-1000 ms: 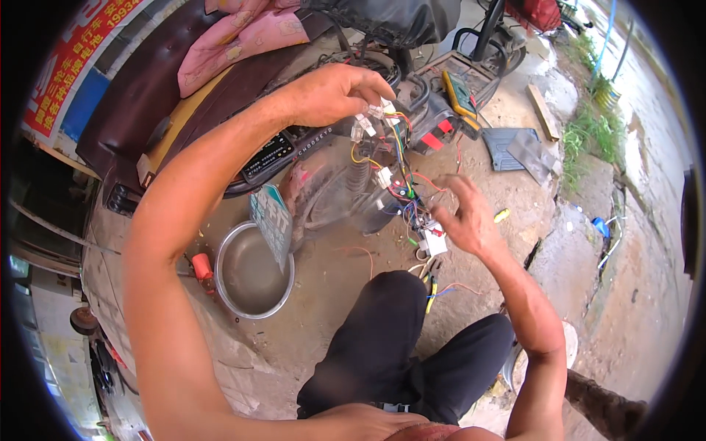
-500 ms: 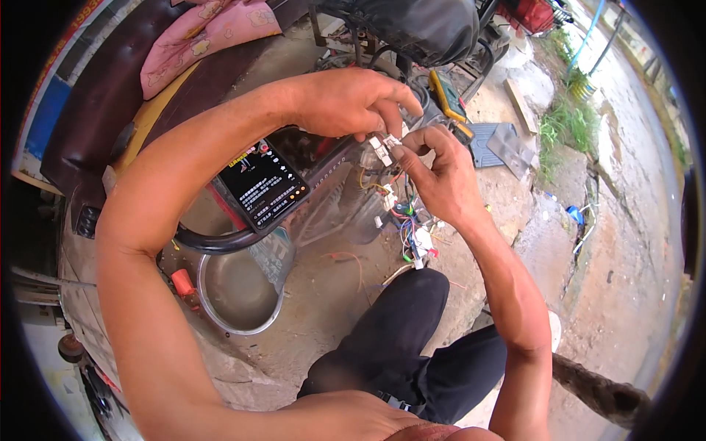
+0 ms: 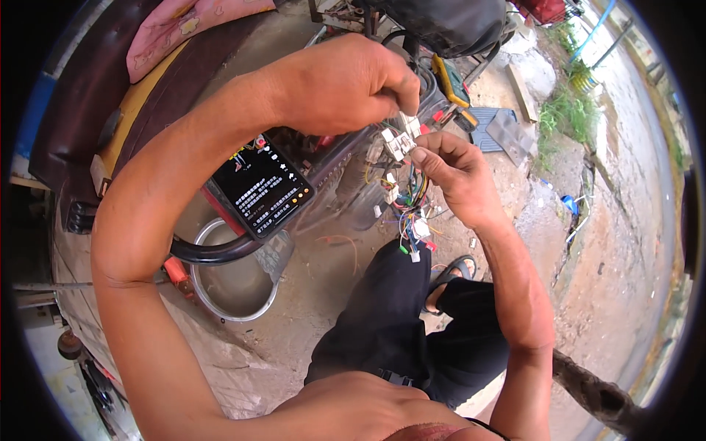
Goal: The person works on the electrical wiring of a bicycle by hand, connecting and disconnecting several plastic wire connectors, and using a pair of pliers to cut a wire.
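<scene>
My left hand reaches over from the left, its fingers curled down and pinching a white plastic wire connector. A second white connector sits right beside it, between the two hands. My right hand comes up from below, with thumb and forefinger pressed together at the edge of these connectors. Its other fingers are folded. Below the hands hangs a tangle of coloured wires with several more white plugs. My left fingertips are partly hidden behind the hand.
A smartphone with its screen lit lies under my left forearm, beside a black curved bar. A metal basin stands on the ground. A yellow multimeter and grey plate lie beyond my right hand.
My left hand has risen slightly, and its raised forefinger has curled down to the connectors. My right hand stays at them. The view has shifted, and a sandalled foot now shows.
</scene>
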{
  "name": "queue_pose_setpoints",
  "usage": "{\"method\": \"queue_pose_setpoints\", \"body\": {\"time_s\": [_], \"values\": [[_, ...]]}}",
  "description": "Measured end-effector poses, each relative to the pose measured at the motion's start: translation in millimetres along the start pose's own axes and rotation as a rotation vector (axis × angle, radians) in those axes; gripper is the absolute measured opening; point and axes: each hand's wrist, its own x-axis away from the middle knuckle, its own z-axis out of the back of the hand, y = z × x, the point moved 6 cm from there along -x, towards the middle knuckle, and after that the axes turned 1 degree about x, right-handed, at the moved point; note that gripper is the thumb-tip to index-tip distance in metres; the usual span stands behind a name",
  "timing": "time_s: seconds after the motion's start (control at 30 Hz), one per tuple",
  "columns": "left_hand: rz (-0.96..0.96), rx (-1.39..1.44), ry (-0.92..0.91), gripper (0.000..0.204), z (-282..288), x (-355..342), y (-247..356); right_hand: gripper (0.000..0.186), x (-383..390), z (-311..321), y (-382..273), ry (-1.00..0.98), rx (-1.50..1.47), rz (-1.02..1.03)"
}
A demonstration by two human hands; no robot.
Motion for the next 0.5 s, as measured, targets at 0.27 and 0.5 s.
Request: {"method": "queue_pose_setpoints", "body": {"time_s": [0.27,0.5], "values": [[0.077,-0.076,-0.157,0.009,-16,11,-10,0.015,7,4,29,-0.081,-0.338,-0.250],[0.281,0.002,-0.269,0.009,-22,7,-18,0.019,1,-3,31,-0.224,-0.447,-0.259]]}}
